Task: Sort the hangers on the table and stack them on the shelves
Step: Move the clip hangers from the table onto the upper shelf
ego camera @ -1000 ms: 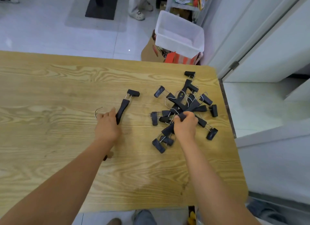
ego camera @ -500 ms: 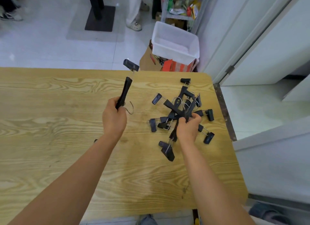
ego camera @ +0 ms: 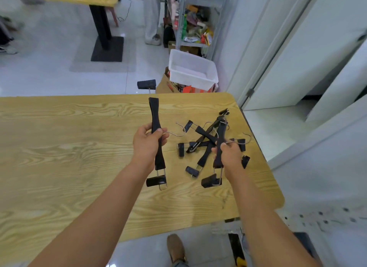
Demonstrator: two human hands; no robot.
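Note:
My left hand (ego camera: 148,142) grips a black clip hanger (ego camera: 155,118) by its middle and holds it upright above the wooden table (ego camera: 59,147); its metal hook points right. My right hand (ego camera: 228,153) grips a second black clip hanger (ego camera: 219,147), lifted out of the pile with one clip hanging below my wrist. A tangled pile of black clip hangers (ego camera: 200,143) lies on the table between and behind my hands, near the right edge.
Beyond the table's far edge a white plastic bin (ego camera: 191,71) sits on a cardboard box. A metal shelf rack (ego camera: 196,26) with assorted items stands behind it. A black table pedestal (ego camera: 105,38) and a person's legs (ego camera: 152,18) are on the tiled floor. White doors stand to the right.
Both hands rose from the table. The left lifted its hanger upright; the right pulled one hanger up out of the pile. The view tilted upward.

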